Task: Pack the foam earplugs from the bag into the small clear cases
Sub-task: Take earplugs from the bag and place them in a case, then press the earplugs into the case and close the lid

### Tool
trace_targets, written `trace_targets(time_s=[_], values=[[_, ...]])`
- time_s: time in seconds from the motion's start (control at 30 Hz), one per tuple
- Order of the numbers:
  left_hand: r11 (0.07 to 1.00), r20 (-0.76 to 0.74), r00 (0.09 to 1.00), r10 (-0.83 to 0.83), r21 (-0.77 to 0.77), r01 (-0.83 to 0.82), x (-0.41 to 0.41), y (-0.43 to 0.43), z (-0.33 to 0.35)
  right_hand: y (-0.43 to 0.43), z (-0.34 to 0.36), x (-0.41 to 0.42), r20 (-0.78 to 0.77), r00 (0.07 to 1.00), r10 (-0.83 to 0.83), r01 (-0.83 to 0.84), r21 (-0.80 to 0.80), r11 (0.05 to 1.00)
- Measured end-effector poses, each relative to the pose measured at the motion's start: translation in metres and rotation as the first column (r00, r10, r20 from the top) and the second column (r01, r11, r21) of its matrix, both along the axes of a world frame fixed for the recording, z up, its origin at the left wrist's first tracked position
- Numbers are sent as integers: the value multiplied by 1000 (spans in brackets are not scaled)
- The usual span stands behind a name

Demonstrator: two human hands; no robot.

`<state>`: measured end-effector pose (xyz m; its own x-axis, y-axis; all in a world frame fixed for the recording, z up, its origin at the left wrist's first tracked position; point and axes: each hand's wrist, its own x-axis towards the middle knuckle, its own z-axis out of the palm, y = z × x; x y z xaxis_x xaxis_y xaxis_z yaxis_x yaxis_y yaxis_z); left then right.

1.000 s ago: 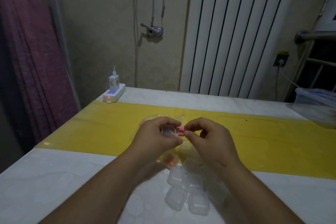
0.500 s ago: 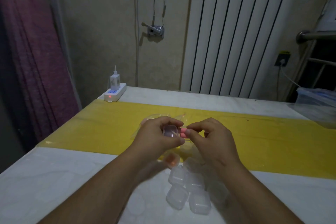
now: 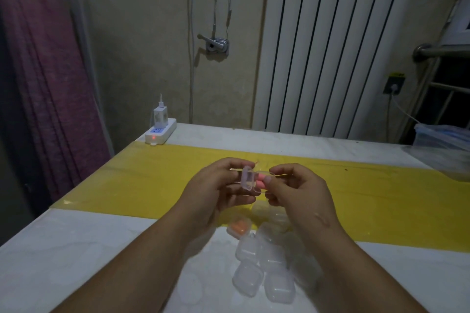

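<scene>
Left hand (image 3: 216, 194) gripped clear case (image 3: 247, 178), right hand (image 3: 304, 194) pinched pink earplug (image 3: 262, 184) into it; one filled case (image 3: 239, 230), several empty cases (image 3: 265, 270) outstanding.

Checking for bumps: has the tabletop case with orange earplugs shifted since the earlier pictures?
No. The orange-filled case still lies at the near edge of the yellow strip.
</scene>
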<state>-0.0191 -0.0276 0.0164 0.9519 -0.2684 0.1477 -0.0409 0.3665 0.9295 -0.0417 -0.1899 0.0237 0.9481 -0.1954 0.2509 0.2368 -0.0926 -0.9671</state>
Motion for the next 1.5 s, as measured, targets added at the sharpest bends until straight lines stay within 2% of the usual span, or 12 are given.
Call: trace_targets(time_s=[0.23, 0.43, 0.53, 0.73, 0.83, 0.93, 1.07, 1.1, 1.17, 1.23, 1.37, 1.5], values=[[975, 158, 975, 156, 133, -177, 5, -3, -6, 7, 2, -3, -54, 990, 132, -116, 237, 965], [970, 141, 972, 185, 135, -204, 4, -4, -3, 7, -2, -1, -35, 999, 22, -22, -13, 1000], [974, 118, 977, 178, 121, -192, 5, -1, 1, 1, 0, 1, -8, 1000, -15, 15, -25, 1000], [923, 203, 959, 197, 290, -251, 2, 3, 4, 5, -6, -1, -8, 996, 89, -89, -25, 996], [798, 244, 930, 274, 481, -362, 6, 16, 11, 0, -8, 5, 25, 999, 21, -19, -94, 995], [444, 322, 915, 243, 802, -400, 10, 29, 12, -4, -12, 9, 41, 998, -40, 48, -224, 973], [227, 272, 954, 125, 928, -294, 10, 30, 3, -4, -16, 10, 43, 996, -74, 84, -360, 929], [207, 269, 960, 81, 937, -281, 9, 28, 0, -4, -17, 9, 44, 996, -78, 89, -386, 918], [253, 264, 963, 48, 930, -267, 9, 25, -6, -3, -16, 8, 59, 994, -87, 105, -446, 889], [295, 313, 944, 108, 897, -331, 11, 23, -8, -3, -15, 8, 81, 992, -98, 126, -508, 852], [368, 523, 774, 356, 683, -631, 14, 22, -4, -5, -12, 11, 69, 994, -82, 107, -579, 808], [242, 633, 708, 314, 668, -704, 19, 29, -12, -7, -4, 23, -30, 995, -91, 48, -661, 749]])
